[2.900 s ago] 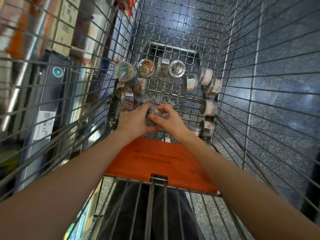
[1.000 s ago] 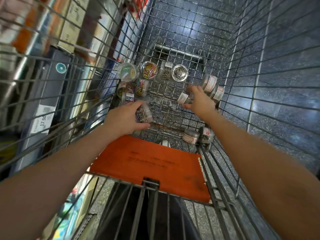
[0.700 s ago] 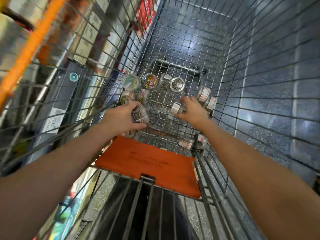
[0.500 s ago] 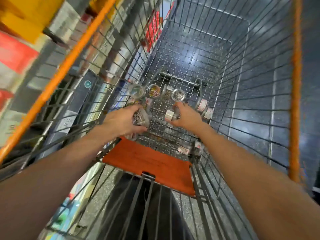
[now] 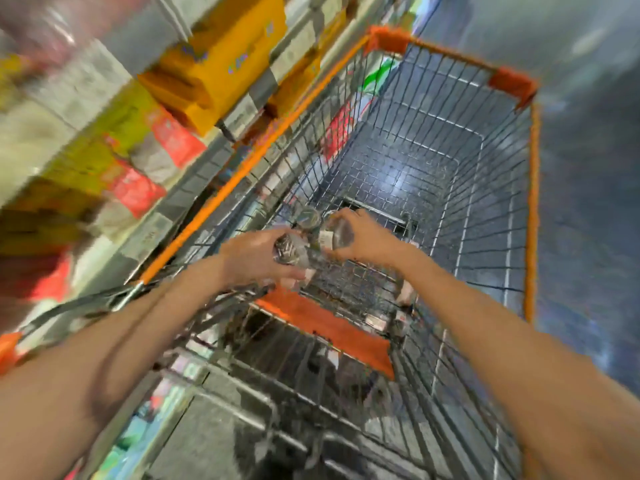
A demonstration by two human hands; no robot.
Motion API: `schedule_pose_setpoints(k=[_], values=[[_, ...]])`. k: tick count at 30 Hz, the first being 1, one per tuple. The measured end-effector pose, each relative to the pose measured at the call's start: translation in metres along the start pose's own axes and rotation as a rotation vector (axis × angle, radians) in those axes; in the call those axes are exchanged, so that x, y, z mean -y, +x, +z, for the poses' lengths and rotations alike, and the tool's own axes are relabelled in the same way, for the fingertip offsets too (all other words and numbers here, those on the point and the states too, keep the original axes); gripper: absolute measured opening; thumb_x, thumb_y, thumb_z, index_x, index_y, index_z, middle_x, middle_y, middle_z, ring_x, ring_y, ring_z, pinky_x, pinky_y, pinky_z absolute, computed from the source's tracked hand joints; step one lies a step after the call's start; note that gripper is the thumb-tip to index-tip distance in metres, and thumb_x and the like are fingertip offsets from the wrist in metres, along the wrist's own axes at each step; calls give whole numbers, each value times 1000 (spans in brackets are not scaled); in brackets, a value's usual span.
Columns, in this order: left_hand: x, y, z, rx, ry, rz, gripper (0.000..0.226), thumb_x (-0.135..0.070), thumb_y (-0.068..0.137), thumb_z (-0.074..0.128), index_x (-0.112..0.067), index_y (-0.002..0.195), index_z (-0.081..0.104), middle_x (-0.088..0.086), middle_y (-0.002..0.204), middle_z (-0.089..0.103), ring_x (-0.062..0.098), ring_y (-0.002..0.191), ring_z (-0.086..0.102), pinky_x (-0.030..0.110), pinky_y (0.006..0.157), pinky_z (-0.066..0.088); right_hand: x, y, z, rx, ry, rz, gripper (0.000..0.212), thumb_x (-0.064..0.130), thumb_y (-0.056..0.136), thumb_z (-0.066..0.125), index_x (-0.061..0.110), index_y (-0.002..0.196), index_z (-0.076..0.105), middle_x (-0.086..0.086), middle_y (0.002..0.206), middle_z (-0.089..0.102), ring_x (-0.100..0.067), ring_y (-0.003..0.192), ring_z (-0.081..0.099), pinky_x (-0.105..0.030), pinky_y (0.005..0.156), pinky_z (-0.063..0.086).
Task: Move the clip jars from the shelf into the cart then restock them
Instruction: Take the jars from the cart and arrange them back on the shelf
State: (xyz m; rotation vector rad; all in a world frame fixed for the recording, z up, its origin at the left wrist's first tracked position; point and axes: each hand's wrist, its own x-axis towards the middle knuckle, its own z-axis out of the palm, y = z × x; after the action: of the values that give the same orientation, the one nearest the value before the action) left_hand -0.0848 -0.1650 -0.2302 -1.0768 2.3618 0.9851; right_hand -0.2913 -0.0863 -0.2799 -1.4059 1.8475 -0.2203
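Bare wire-metal cart (image 5: 446, 188) with matt orange plastic trim; clear glossy plastic jars (image 5: 337, 233) (blurred); speckled, shiny floor (image 5: 588, 168).

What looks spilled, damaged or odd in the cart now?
Nothing stands out. Each hand holds one closed clip jar, left and right, above the cart. Blur hides fine detail.

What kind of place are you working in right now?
Most likely a shop aisle: a wire shopping cart with orange trim, stocked shelves of boxed goods on the left, and a speckled floor. Both hands hold clip jars above the cart.
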Motion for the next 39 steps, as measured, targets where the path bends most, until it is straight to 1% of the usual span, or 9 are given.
schedule_pose_setpoints(k=[3, 5, 7, 10, 12, 16, 28, 34, 39], values=[[-3, -39, -16, -24, 29, 14, 98, -86, 58, 55, -35, 139, 35, -13, 123, 58, 8, 109, 53, 24, 75, 30, 28, -14, -5, -15, 2, -51, 73, 35, 76, 76, 18, 135, 37, -8, 123, 41, -18, 96, 48, -17, 65, 37], [-3, -66, -25, -47, 103, 25, 87, -78, 68, 58, -32, 139, 38, -22, 111, 56, 2, 97, 53, 22, 68, 33, 50, -24, -11, -38, -24, -75, 73, 31, 76, 77, 19, 136, 37, -8, 126, 39, -12, 86, 49, -11, 58, 38], [-2, -88, -32, -72, 162, 37, 86, -69, 75, 59, -28, 146, 30, -11, 115, 59, 8, 94, 55, 18, 57, 35, 75, -39, -20, -57, -57, -101, 69, 29, 77, 77, 18, 135, 39, -7, 122, 38, -13, 87, 45, -17, 68, 38], [0, -116, -45, -106, 236, 27, 95, -72, 73, 59, -28, 149, 23, -1, 141, 48, 19, 119, 51, 30, 86, 46, 114, -68, -35, -46, -64, -153, 61, 27, 80, 74, 16, 130, 42, -4, 113, 33, -15, 92, 41, -20, 75, 34], [-3, -137, -55, -152, 258, 17, 85, -67, 77, 60, -32, 146, 26, -3, 139, 49, 20, 120, 51, 32, 93, 45, 138, -86, -44, -57, -104, -181, 60, 26, 82, 72, 17, 132, 40, -3, 117, 32, -15, 93, 43, -18, 75, 36], [-5, -177, -83, -272, 253, 24, 91, -68, 72, 63, -30, 146, 26, 2, 130, 57, 23, 114, 54, 37, 92, 47, 186, -118, -60, -79, -193, -268, 67, 29, 77, 76, 18, 132, 40, 3, 117, 27, -12, 99, 43, -18, 87, 33], [7, -302, -137, -429, 302, -30, 93, -68, 69, 66, -29, 145, 29, -2, 141, 48, 22, 125, 48, 30, 97, 41, 301, -179, -91, -112, -360, -471, 64, 21, 77, 73, 22, 133, 42, 13, 104, 35, -6, 100, 40, -17, 85, 35], [4, -372, -167, -478, 257, -16, 80, -59, 73, 69, -29, 140, 37, -2, 132, 54, 17, 116, 52, 22, 82, 38, 357, -200, -100, -142, -375, -632, 65, 16, 74, 74, 19, 132, 45, 9, 126, 44, -4, 113, 42, -12, 88, 34], [7, -428, -184, -559, 240, -32, 81, -58, 71, 71, -29, 139, 39, -7, 135, 52, 11, 113, 51, 19, 88, 37, 409, -227, -105, -162, -385, -723, 54, 13, 77, 73, 24, 124, 49, 16, 105, 45, 0, 88, 43, -5, 71, 34]])
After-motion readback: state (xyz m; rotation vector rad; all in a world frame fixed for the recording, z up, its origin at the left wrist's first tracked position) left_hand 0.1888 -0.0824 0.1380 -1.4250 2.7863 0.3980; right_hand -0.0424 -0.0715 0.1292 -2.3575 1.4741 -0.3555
